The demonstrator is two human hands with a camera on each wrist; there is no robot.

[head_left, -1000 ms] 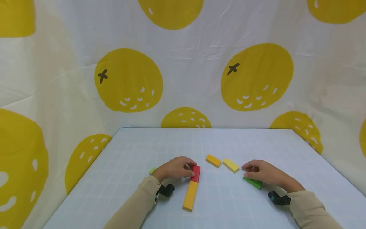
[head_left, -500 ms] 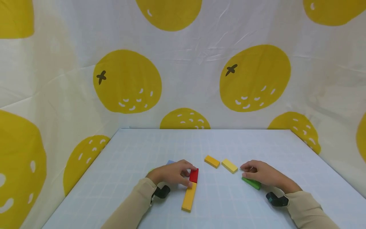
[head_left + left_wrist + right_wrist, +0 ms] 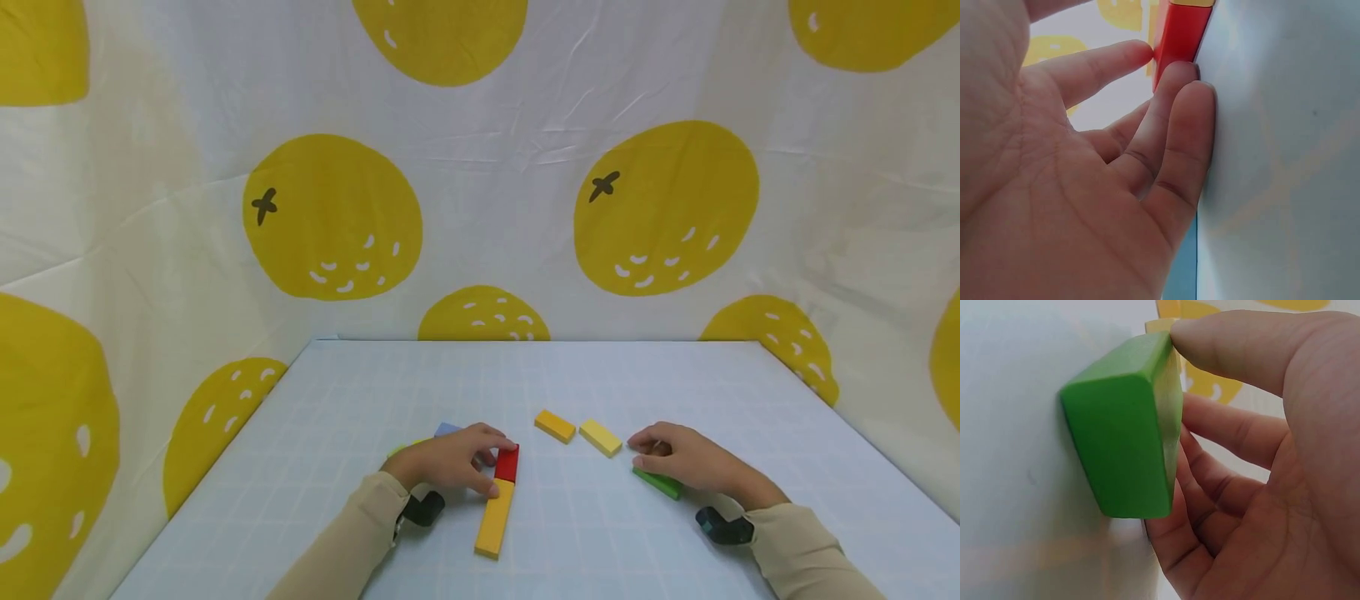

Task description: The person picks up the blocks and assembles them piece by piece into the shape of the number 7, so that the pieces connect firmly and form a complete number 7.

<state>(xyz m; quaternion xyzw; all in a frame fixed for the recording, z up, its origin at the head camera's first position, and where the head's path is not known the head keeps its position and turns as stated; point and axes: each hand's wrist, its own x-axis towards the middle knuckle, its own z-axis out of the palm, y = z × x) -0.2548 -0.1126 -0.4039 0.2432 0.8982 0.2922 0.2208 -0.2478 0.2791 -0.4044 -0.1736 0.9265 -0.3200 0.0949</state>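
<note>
Inspecting two slack grips on small coloured blocks

The red block (image 3: 507,463) lay flat on the tabletop (image 3: 585,533), end to end with an orange block (image 3: 492,521) that ran toward the person. No gap could be made out at the join from the head view.

The left-hand grip (image 3: 453,462) was unclenched. One fingertip met the side of the red block, and the thumb appeared to touch the orange block's left edge near the join. Neither block was enclosed.

The right-hand grip (image 3: 690,457) was likewise slack. Its thumb tip met the upper edge of the green block (image 3: 658,483), with the other fingers loosely bent along the far side. No firm pinch was evident.

Beyond and between the two grips lay a second orange block (image 3: 555,426) and a pale yellow block (image 3: 600,438), just apart. A blue block (image 3: 447,429) and a lime block (image 3: 405,447) were partly hidden by the left arm.

Handling was judged as follows: blocks likely light, rigid and hard to damage; painted faces smooth and possibly slippery. The soundest hold appeared to be thumb and finger across the long sides at mid-length. Pressure on one corner would probably turn a block and disturb the join.
</note>
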